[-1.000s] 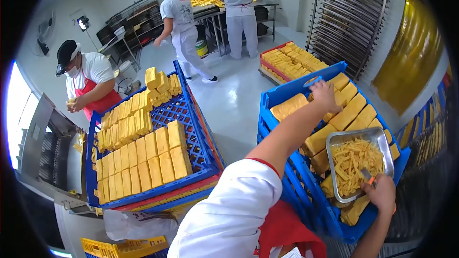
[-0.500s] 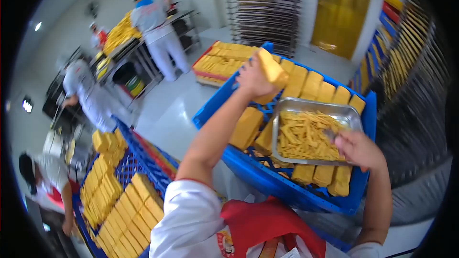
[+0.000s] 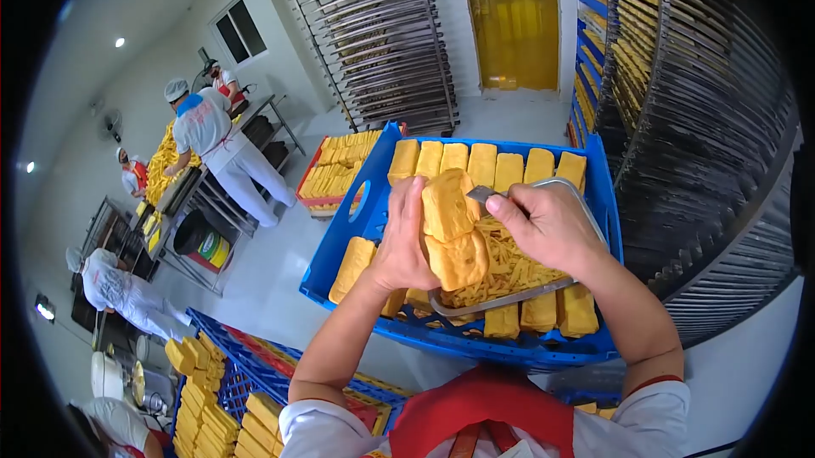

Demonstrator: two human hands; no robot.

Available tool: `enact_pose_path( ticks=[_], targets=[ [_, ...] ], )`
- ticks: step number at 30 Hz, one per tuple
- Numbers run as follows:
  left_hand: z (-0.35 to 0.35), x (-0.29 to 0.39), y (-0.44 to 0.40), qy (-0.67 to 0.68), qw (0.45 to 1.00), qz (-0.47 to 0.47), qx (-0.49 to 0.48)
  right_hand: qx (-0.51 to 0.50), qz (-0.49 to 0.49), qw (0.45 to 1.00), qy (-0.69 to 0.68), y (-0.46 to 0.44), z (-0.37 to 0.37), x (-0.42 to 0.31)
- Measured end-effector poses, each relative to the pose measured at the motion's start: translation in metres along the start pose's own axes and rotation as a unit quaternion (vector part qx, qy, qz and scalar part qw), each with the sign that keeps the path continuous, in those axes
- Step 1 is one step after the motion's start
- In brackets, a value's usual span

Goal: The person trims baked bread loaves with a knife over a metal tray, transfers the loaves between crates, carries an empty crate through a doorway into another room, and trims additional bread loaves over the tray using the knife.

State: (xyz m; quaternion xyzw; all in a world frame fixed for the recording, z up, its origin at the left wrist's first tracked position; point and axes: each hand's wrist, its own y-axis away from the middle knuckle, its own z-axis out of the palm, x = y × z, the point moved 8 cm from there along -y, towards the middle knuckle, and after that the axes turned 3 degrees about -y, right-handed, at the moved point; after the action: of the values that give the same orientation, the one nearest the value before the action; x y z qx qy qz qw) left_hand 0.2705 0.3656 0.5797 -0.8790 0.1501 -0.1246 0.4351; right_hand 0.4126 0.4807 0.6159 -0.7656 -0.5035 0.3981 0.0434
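Note:
My left hand [image 3: 397, 241] is closed around a yellow bread-like loaf [image 3: 450, 216] held above a metal tray. A crease crosses the loaf; whether it is one piece or two pressed together I cannot tell. In my right hand [image 3: 548, 224] is a small tool with a short, dark flat blade [image 3: 481, 195], its tip at the loaf's upper right edge. Its handle is hidden by my fingers. Under both hands, yellow strips [image 3: 509, 267] fill the metal tray [image 3: 501, 298], which rests on loaves in a blue crate [image 3: 340, 263].
More loaves [image 3: 482, 165] line the crate's far side. Stacked crates of yellow blocks [image 3: 199, 407] stand at lower left. A red crate [image 3: 318, 201] sits beyond, near a tray rack [image 3: 373, 42]. Dark racks [image 3: 696, 144] rise at right. Several co-workers [image 3: 221, 140] are at left.
My left hand has brought the loaf from the crate's far left to above the tray. My right hand has lifted the blade from the strips to the loaf. The view has shifted.

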Motion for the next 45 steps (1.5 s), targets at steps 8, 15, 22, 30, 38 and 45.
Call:
enact_pose_path(
  ticks=[8,15,22,30,38,45],
  targets=[
    [0.007,0.009,0.004,-0.17,0.981,0.031,0.09,-0.013,0.08,0.994,-0.067,0.012,0.023,0.02],
    [0.022,0.011,-0.003,-0.133,0.988,0.033,0.069,-0.042,0.037,0.984,-0.168,0.006,0.032,0.03],
    [0.03,0.009,-0.005,-0.12,0.989,0.05,0.068,-0.044,0.093,0.981,-0.165,0.001,0.04,0.05],
    [0.025,-0.03,-0.002,-0.053,0.988,-0.12,0.076,-0.021,0.06,0.995,-0.079,0.014,0.023,0.045],
    [0.014,-0.021,-0.003,-0.136,0.98,-0.065,0.13,0.006,0.05,0.998,0.043,0.017,0.023,0.039],
    [0.009,-0.009,-0.002,-0.165,0.973,-0.046,0.152,-0.068,0.075,0.989,-0.11,0.017,0.047,0.049]
  ],
)
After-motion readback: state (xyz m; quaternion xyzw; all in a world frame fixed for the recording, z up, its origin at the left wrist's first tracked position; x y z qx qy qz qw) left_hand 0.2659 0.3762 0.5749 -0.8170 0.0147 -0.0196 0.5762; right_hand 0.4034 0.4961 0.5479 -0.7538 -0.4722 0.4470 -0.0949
